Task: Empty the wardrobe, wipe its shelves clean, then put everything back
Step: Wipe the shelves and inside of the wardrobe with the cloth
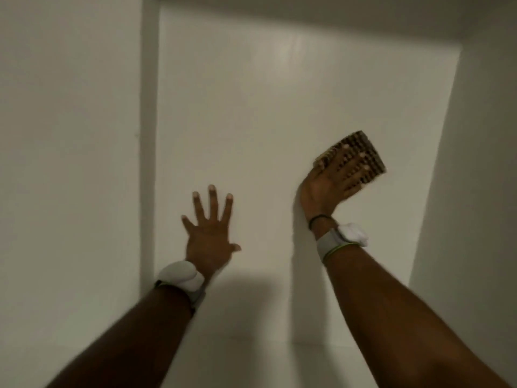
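Wardrobe (279, 107) | left hand (208, 236) spread wide | right hand (327, 186) flat, pressing striped cloth (373, 158)

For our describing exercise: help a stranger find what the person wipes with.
Look at the white wardrobe's back panel. Toward its right, the right hand presses a cloth flat. It is the only brown, striped thing among plain white surfaces.
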Available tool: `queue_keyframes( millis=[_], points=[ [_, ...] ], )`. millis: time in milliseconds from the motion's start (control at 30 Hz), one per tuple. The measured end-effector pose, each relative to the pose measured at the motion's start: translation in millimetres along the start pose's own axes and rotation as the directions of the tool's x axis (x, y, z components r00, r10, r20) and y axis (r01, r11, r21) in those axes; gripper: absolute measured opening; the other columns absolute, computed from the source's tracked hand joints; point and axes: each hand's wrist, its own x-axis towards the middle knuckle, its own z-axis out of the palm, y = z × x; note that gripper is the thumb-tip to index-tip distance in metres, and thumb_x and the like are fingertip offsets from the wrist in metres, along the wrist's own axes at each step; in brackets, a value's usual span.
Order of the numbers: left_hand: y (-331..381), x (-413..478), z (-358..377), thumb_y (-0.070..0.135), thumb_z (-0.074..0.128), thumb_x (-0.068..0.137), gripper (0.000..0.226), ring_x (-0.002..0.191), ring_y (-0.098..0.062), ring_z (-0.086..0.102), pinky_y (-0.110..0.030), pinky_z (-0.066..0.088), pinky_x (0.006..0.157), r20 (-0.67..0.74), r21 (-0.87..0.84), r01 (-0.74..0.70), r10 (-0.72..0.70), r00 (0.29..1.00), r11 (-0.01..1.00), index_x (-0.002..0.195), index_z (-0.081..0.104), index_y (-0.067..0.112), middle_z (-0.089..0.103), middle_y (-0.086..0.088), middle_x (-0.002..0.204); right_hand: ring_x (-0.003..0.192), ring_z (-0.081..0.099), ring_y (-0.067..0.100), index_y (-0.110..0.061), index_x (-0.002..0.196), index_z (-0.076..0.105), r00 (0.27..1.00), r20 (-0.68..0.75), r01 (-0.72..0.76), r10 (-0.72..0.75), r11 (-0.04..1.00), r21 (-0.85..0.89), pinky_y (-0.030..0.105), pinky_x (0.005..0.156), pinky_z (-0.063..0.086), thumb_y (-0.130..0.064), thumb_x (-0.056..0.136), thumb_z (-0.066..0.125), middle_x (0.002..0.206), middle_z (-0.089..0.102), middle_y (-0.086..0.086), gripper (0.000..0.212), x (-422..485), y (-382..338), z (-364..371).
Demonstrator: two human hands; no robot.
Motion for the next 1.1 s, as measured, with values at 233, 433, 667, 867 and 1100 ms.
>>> queue_keyframes(
  millis=[233,433,667,867,1100],
  points=[
    [-17,-6,22,0.049,0.043,0.103,0.081,0.152,-0.039,0.011,-0.050,0.020,0.121,0.322,0.071,0.272,-0.280,0.905,0.960,0.160,0.002,0.009,0.008,-0.016,0.167,0.154,0.005,0.040,-0.020,0.158,0.030,0.492,0.205,0.784,-0.846,0.533,0.319,0.063,0.121,0.001,-0.018,0.086,0.056,0.167,0.014,0.015,0.077,-163,-148,30],
    [-10,-15,26,0.053,0.036,0.103,0.077,0.152,-0.043,-0.005,-0.070,-0.001,0.116,0.312,0.124,0.081,-0.116,0.943,0.989,0.161,0.003,0.014,0.000,-0.018,0.167,0.153,0.015,0.035,-0.026,0.156,0.036,0.189,0.195,0.915,-0.962,0.245,0.320,0.062,0.119,0.011,-0.026,0.094,0.049,0.165,0.025,0.008,0.063,-145,-122,41],
    [-46,-54,54,0.059,0.074,0.077,0.119,0.149,-0.054,-0.004,-0.078,0.024,0.103,-0.077,0.102,-0.119,0.127,0.989,0.988,0.162,0.003,0.016,-0.011,-0.023,0.166,0.155,0.009,0.034,-0.027,0.157,0.032,0.547,0.266,0.806,-0.794,0.585,0.089,0.064,0.119,0.007,-0.031,0.101,0.044,0.167,0.020,0.007,0.058,-55,53,-3],
    [-53,-71,65,0.057,0.086,0.064,0.128,0.145,-0.060,-0.002,-0.082,0.027,0.099,-0.039,0.085,-0.125,0.128,0.991,0.989,0.160,0.015,0.012,-0.008,-0.025,0.165,0.155,0.009,0.030,-0.020,0.161,0.017,0.960,0.265,0.135,-0.089,0.978,-0.160,0.058,0.121,0.016,-0.025,0.104,0.036,0.168,0.013,0.010,0.060,-24,230,-55],
    [-42,-75,40,0.041,0.077,0.074,0.113,0.144,-0.061,0.007,-0.067,0.040,0.101,0.070,0.049,-0.123,0.119,0.990,0.991,0.162,0.009,0.017,-0.010,-0.024,0.165,0.152,0.009,0.043,-0.012,0.160,0.018,0.968,0.115,-0.222,0.224,0.975,-0.024,0.059,0.121,0.011,-0.032,0.105,0.034,0.166,0.011,0.022,0.061,-104,133,0]
  ],
)
